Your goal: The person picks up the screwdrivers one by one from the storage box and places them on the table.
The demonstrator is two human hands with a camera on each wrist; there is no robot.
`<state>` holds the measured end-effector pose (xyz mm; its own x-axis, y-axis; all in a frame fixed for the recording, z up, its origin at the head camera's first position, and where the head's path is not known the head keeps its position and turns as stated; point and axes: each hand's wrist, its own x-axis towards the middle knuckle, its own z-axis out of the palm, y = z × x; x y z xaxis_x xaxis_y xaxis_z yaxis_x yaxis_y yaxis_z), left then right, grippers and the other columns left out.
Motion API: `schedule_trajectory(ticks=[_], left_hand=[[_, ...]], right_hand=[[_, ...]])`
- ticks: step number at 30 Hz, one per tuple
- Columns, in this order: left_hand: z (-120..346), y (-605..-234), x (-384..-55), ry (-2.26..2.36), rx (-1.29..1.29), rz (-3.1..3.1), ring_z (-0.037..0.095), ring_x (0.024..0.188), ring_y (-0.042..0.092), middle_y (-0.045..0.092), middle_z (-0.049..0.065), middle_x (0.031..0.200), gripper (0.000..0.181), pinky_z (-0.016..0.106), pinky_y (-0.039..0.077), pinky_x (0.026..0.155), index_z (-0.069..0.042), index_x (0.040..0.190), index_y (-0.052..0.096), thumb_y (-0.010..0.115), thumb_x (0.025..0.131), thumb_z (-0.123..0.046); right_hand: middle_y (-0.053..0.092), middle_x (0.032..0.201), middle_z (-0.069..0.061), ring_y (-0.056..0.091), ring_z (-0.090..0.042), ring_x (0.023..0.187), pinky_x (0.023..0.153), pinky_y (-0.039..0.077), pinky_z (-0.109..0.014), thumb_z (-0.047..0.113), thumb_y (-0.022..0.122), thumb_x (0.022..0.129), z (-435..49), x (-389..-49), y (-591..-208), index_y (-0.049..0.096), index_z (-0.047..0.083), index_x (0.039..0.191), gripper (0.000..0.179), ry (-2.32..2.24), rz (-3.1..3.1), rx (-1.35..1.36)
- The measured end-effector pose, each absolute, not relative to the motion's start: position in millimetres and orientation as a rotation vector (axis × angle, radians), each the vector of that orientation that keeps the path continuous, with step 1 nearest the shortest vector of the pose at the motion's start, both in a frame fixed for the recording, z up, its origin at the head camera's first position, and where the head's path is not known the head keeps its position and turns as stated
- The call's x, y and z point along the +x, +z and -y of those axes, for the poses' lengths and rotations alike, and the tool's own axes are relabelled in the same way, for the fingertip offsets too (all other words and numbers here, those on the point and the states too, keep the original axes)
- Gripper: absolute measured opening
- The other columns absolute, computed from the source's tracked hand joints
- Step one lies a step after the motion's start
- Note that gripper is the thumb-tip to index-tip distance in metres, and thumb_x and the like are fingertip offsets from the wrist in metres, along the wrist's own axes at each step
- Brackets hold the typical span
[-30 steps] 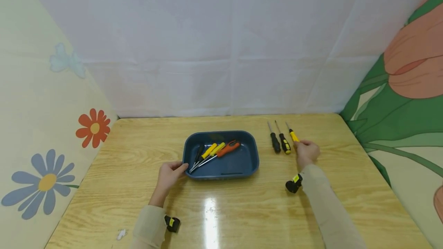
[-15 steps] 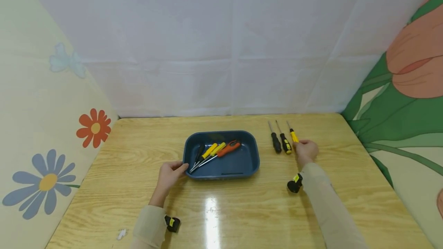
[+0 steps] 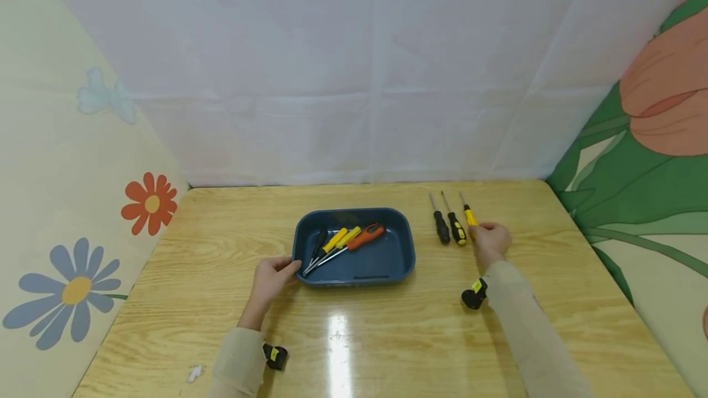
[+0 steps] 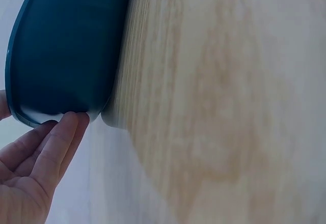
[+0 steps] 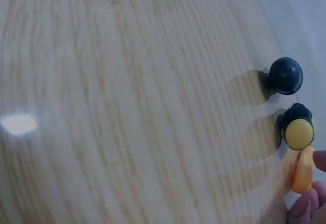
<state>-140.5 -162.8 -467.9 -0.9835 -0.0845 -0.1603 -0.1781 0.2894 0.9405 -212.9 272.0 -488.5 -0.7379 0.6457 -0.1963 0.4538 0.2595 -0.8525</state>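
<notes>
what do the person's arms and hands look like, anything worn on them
The left hand and right hand are ungloved. The left sleeve and right sleeve are pale beige. A small black device with yellow-green markings sits at each wrist: left device, right device.

Staged indoor setting, creased white cloth backdrop (image 3: 354, 72), flower-printed side panels (image 3: 55, 171), wood-grain table (image 3: 409, 336)

yellow-black screwdriver (image 3: 470, 217) | shaft pointing away, handle partly hidden, possibly tilted | blue tray (image 3: 389, 258) | upright, left of screwdriver

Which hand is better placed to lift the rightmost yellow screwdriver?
Probably the right hand: it pinches that yellow screwdriver, while the left hand holds the left side of the blue tray.
</notes>
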Motion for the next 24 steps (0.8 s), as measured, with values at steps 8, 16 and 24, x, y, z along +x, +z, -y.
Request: schedule_trajectory(ticks=[8, 16, 24], left_hand=[[163.0, -469.9, -140.9, 1.856, -0.233, -2.439, 0.021, 0.075, 0.065, 0.064, 0.025, 0.094, 0.027, 0.027, 0.055, 0.064, 0.015, 0.103, 0.061, 0.061, 0.084, -0.004], [164.8, -470.8, -142.5, 1.819, -0.220, -2.454, 0.022, 0.077, 0.065, 0.064, 0.024, 0.097, 0.028, 0.028, 0.055, 0.066, 0.014, 0.104, 0.061, 0.060, 0.085, -0.006], [163.9, -471.4, -141.9, 1.812, -0.226, -2.475, 0.020, 0.074, 0.065, 0.064, 0.024, 0.094, 0.027, 0.028, 0.055, 0.065, 0.014, 0.102, 0.062, 0.062, 0.084, -0.006]], right_hand=[[0.059, 0.106, -0.013, 0.051, -0.019, 0.088, 0.060, 0.038, -0.017, 0.014, 0.062, 0.083, -269.2, -211.5, -479.7, 0.062, 0.000, 0.108, 0.029, 1.520, 2.228, -1.067], [0.059, 0.104, -0.006, 0.050, -0.010, 0.084, 0.071, 0.044, -0.021, 0.020, 0.060, 0.087, -265.9, -212.9, -467.0, 0.064, 0.004, 0.107, 0.026, 1.616, 2.196, -0.963], [0.058, 0.067, 0.005, 0.053, -0.007, 0.057, 0.047, 0.047, -0.023, 0.010, 0.066, 0.081, -249.6, -219.3, -442.9, 0.068, 0.007, 0.086, 0.006, 1.904, 1.967, -0.805]])
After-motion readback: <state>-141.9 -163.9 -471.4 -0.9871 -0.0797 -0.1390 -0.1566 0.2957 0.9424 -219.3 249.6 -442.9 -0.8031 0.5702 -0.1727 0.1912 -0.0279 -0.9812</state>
